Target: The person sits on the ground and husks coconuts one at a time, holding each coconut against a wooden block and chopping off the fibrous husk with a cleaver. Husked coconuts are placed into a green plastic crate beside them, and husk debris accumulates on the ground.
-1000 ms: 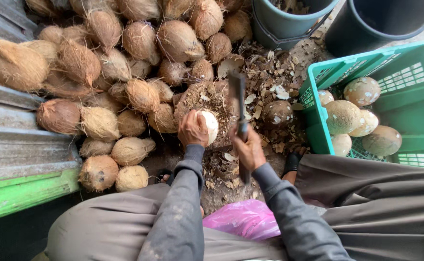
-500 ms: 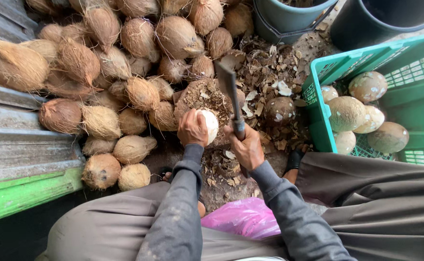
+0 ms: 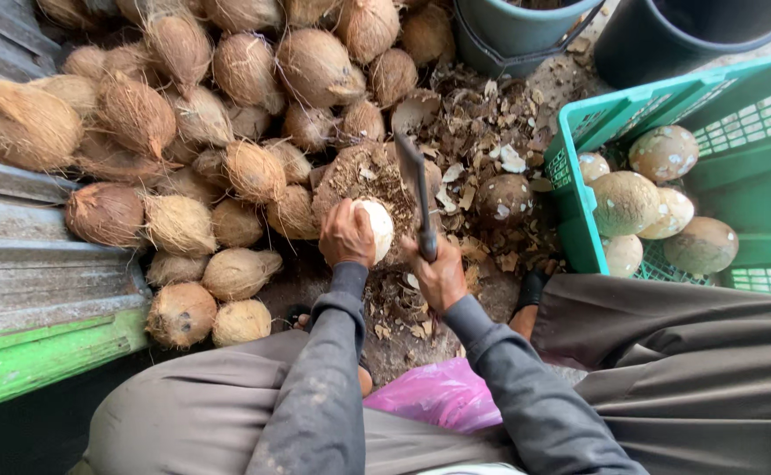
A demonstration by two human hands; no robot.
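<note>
The left hand [image 3: 347, 234] clasped a pale, peeled coconut [image 3: 377, 229] against the chopping block [image 3: 363, 180], fingers wrapped around it. The right hand [image 3: 439, 273] gripped the cleaver [image 3: 415, 189] tight, blade raised just beside the nut. Husked coconuts [image 3: 183, 132] lay piled left, a green crate [image 3: 737, 158] right.

The scene is seen from one head-worn camera, aimed steeply down past the lap at the ground [image 3: 491, 123]. The hands are viewed closely; the tubs at the top edge are cut off, perhaps two.
</note>
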